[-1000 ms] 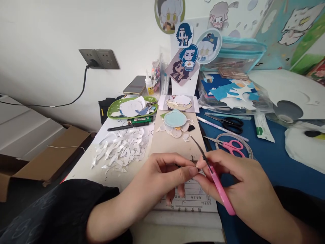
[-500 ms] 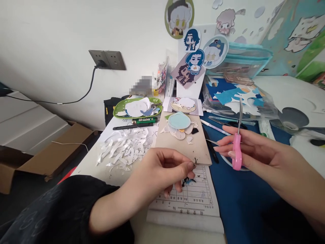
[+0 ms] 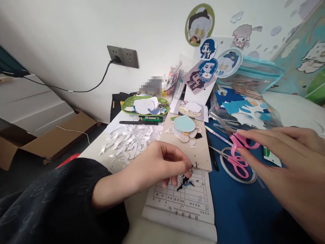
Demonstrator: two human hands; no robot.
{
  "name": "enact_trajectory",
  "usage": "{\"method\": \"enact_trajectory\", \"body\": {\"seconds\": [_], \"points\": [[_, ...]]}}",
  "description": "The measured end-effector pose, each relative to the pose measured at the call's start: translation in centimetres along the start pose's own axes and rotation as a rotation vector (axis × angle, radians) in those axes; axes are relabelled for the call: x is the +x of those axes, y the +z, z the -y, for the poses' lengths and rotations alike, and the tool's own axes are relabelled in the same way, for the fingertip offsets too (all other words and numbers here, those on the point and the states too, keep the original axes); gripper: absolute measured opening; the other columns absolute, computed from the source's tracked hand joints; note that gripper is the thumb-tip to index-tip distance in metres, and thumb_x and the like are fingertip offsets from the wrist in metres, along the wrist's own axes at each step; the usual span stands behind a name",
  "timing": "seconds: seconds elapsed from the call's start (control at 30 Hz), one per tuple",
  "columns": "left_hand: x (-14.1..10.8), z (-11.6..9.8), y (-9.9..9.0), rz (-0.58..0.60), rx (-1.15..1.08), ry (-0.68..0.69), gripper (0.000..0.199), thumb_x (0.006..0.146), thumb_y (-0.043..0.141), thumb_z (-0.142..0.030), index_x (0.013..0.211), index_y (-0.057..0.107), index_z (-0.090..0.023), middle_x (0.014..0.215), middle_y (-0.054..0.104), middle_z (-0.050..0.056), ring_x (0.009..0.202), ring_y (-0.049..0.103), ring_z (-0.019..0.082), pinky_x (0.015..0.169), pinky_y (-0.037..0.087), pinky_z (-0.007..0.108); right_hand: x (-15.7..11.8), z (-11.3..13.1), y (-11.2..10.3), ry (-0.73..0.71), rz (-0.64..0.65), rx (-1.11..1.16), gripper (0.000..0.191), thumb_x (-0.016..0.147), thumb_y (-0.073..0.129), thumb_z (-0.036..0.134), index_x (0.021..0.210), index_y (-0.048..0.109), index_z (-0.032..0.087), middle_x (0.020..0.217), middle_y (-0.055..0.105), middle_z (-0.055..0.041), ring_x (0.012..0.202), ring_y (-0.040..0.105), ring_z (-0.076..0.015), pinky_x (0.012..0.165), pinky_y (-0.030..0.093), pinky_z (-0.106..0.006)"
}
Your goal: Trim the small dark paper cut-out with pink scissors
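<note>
My left hand hovers over a printed form pad, thumb and fingertips pinched together. What it pinches, if anything, is too small to make out. Black paper scraps lie on the pad just under the fingers. On the right, my right hand has its fingers stretched and apart. Its fingertips overlap the handles of pink scissors, whose blades point to the back left; whether they touch cannot be told. A second pair of pink-handled scissors lies closer to me, over a roll of tape.
White paper strips are heaped left of a beige board bearing cut-outs. Behind are a green tray, a black pen and a bag of coloured paper. A dark craft knife lies on the blue mat.
My right hand has laid the upright pink scissors down toward the back right, and its fingers have spread. The left hand keeps its pinch. The whole view has shifted and tilted slightly.
</note>
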State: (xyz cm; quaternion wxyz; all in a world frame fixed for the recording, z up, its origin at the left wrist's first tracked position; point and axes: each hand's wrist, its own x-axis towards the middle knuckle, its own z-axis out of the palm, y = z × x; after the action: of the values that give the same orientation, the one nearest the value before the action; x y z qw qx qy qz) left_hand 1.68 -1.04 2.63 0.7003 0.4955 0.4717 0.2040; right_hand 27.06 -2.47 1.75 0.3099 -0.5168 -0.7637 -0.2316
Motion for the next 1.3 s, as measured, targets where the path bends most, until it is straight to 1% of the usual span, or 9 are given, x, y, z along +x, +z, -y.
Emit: {"method": "enact_trajectory", "body": {"seconds": [0.13, 0.3, 0.43, 0.57, 0.67, 0.8, 1.0, 1.13, 1.3], "points": [[0.1, 0.0, -0.2, 0.033, -0.045, 0.000, 0.010, 0.074, 0.067, -0.019, 0.067, 0.069, -0.013, 0.063, 0.069, -0.001, 0.041, 0.050, 0.004, 0.035, 0.041, 0.010, -0.8, -0.4, -0.3, 0.091, 0.137, 0.221, 0.015, 0.087, 0.055, 0.038, 0.094, 0.067, 0.032, 0.090, 0.065, -0.0009, 0.081, 0.060, -0.0247, 0.071, 0.046, -0.038], [0.1, 0.0, -0.1, 0.055, -0.077, -0.025, 0.012, 0.076, 0.067, -0.019, 0.065, 0.069, -0.014, 0.060, 0.068, -0.002, 0.039, 0.048, 0.003, 0.035, 0.040, 0.010, -0.8, 0.3, -1.1, 0.411, 0.390, 0.646, 0.018, 0.090, 0.053, 0.032, 0.098, 0.067, 0.039, 0.107, 0.059, 0.0017, 0.101, 0.057, -0.0239, 0.078, 0.043, -0.036], [0.0, 0.0, -0.1, 0.057, -0.094, -0.050, 0.014, 0.076, 0.065, -0.014, 0.062, 0.069, -0.013, 0.058, 0.067, -0.002, 0.038, 0.047, 0.003, 0.034, 0.039, 0.009, -0.9, 0.4, -1.6, 0.531, 0.470, 0.840, 0.017, 0.089, 0.055, 0.035, 0.092, 0.071, 0.038, 0.115, 0.055, 0.0001, 0.097, 0.057, -0.0229, 0.057, 0.045, -0.028], [0.0, -0.2, -0.4, 0.124, -0.105, -0.096, 0.016, 0.076, 0.062, -0.010, 0.062, 0.070, -0.013, 0.058, 0.068, -0.003, 0.037, 0.049, 0.002, 0.034, 0.039, 0.007, -1.0, 0.1, -1.7, 0.649, 0.827, 1.207, 0.018, 0.084, 0.058, 0.044, 0.090, 0.071, 0.033, 0.080, 0.063, -0.0003, 0.054, 0.051, -0.0143, 0.052, 0.045, -0.027], [0.1, -0.3, -0.6, 0.192, -0.127, -0.136, 0.019, 0.076, 0.061, -0.009, 0.060, 0.070, -0.014, 0.058, 0.068, -0.003, 0.037, 0.051, 0.002, 0.035, 0.040, 0.007, -0.7, 0.2, -2.0, 0.746, 1.076, 1.531, 0.039, 0.074, 0.060, 0.055, 0.103, 0.070, 0.031, 0.064, 0.060, 0.0007, 0.052, 0.056, -0.0157, 0.057, 0.049, -0.028], [0.1, -0.3, -0.9, 0.246, -0.138, -0.148, 0.018, 0.075, 0.062, -0.009, 0.060, 0.070, -0.014, 0.057, 0.069, -0.003, 0.038, 0.053, 0.002, 0.038, 0.043, 0.007, -0.5, 1.0, -2.1, 0.840, 1.067, 1.542, 0.045, 0.075, 0.066, 0.043, 0.118, 0.065, 0.031, 0.072, 0.065, -0.0008, 0.066, 0.063, -0.0179, 0.062, 0.052, -0.027], [0.2, -0.2, -0.8, 0.237, -0.095, -0.132, 0.018, 0.075, 0.063, -0.010, 0.060, 0.070, -0.014, 0.056, 0.067, -0.003, 0.043, 0.057, 0.004, 0.041, 0.046, 0.009, -0.6, 1.9, -1.0, 0.726, 1.022, 1.272, 0.032, 0.069, 0.077, 0.024, 0.102, 0.074, 0.025, 0.079, 0.066, -0.0015, 0.066, 0.064, -0.0156, 0.062, 0.057, -0.026], [0.1, -0.3, -0.7, 0.231, -0.073, -0.126, 0.018, 0.075, 0.063, -0.010, 0.059, 0.070, -0.015, 0.055, 0.066, -0.003, 0.045, 0.058, 0.006, 0.043, 0.048, 0.011, -0.5, 2.4, -1.0, 0.806, 0.892, 1.312, 0.030, 0.074, 0.073, 0.023, 0.102, 0.071, 0.030, 0.086, 0.072, -0.0022, 0.082, 0.068, -0.0189, 0.075, 0.057, -0.029], [0.1, -0.3, -0.8, 0.248, -0.059, -0.133, 0.015, 0.074, 0.063, -0.013, 0.061, 0.070, -0.016, 0.057, 0.068, -0.002, 0.048, 0.059, 0.007, 0.045, 0.048, 0.012, -0.6, 2.2, -1.5, 0.782, 1.039, 1.361, 0.033, 0.057, 0.086, 0.025, 0.086, 0.072, 0.024, 0.057, 0.057, 0.0063, 0.045, 0.047, -0.0075, 0.043, 0.042, -0.017]]}}
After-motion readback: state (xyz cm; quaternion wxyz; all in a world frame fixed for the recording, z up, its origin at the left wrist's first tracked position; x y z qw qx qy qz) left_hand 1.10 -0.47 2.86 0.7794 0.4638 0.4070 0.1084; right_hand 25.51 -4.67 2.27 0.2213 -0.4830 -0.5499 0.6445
